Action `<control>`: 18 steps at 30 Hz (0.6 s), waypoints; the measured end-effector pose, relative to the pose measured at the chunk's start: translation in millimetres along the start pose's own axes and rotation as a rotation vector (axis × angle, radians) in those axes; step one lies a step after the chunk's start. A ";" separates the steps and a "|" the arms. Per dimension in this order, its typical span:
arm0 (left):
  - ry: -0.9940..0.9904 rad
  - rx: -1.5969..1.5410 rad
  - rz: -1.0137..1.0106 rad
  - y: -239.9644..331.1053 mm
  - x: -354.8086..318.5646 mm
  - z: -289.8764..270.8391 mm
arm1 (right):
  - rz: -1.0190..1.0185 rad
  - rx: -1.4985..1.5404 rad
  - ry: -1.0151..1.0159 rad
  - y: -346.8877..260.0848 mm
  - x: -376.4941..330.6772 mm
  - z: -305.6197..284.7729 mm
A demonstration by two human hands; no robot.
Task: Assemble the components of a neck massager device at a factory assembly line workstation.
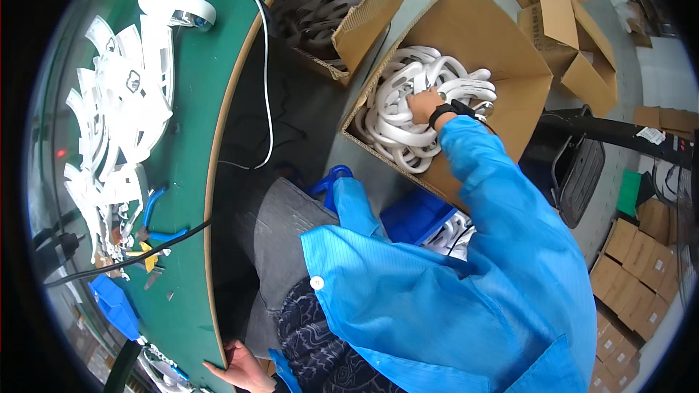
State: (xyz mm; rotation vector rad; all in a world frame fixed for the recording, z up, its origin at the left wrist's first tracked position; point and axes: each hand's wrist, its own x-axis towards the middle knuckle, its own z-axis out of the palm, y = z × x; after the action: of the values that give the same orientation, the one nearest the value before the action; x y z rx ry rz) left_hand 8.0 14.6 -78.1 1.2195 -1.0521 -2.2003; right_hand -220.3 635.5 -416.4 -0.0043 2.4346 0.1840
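Observation:
My right hand (424,105), a dark band on its wrist, reaches into an open cardboard box (502,51) at the centre right. Its fingers are closed around a white curved plastic part in a tangled heap of white plastic parts (397,131); the fingertips are partly hidden. At the lower left, my left hand (244,371) rests against the edge of the green worktable (186,196), thumb and fingers apart, with nothing held in it. Stacked white curved panels (120,102) lie on the table, away from both hands.
Blue-handled pliers (156,218), yellow-handled cutters (149,256), a blue tray (115,306) and a black cable are on the table. A white cord hangs beside its edge. A second box (378,11), a blue bin (415,217) and a black chair (579,175) stand nearby.

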 end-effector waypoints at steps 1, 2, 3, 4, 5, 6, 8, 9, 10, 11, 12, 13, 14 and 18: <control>-0.004 0.012 0.004 -1.4 -1.2 -0.4 | -0.096 0.058 0.017 0.5 -15.7 -18.7; -0.010 0.006 -0.006 -0.8 1.2 -5.9 | -0.188 0.115 0.038 1.1 -36.2 -44.9; -0.032 -0.021 -0.047 1.8 5.4 -15.9 | -0.166 0.198 0.047 -1.2 -62.5 -71.5; -0.055 -0.049 -0.088 2.8 7.5 -21.8 | -0.143 0.245 0.071 -1.0 -83.4 -89.9; -0.064 -0.054 -0.098 0.4 2.3 -16.1 | -0.121 0.291 0.084 -0.3 -105.1 -110.5; -0.131 -0.063 -0.125 -2.6 -9.4 -4.6 | -0.098 0.337 0.098 0.0 -127.6 -130.7; -0.218 -0.082 -0.166 -8.6 -20.3 -1.8 | -0.107 0.496 0.218 10.5 -174.3 -157.3; -0.311 0.013 -0.240 -10.6 -21.9 -7.9 | -0.105 0.545 0.254 14.4 -200.3 -175.8; -0.406 0.106 -0.310 -12.0 -20.7 -14.1 | -0.105 0.592 0.291 15.9 -228.1 -198.0; -0.581 0.226 -0.269 -14.0 -17.2 -20.6 | -0.108 0.621 0.307 14.7 -253.3 -218.1; -0.599 0.212 -0.272 -12.8 -19.4 -15.3 | -0.113 0.649 0.326 12.0 -278.1 -237.2; -0.711 0.393 -0.183 -9.6 -26.9 -2.1 | -0.138 0.722 0.353 5.8 -303.9 -256.8; -0.816 0.573 -0.082 -7.6 -33.8 9.5 | -0.168 0.796 0.381 -0.8 -327.3 -272.4; -1.027 0.587 0.168 0.3 -52.8 36.2 | -0.560 1.003 0.373 -38.6 -380.1 -314.2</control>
State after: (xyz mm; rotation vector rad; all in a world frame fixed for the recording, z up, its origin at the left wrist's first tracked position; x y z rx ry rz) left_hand 5.5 64.1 -37.5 0.0228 -2.1876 -2.4485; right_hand -129.4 537.9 60.0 -0.2853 2.4998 -1.3716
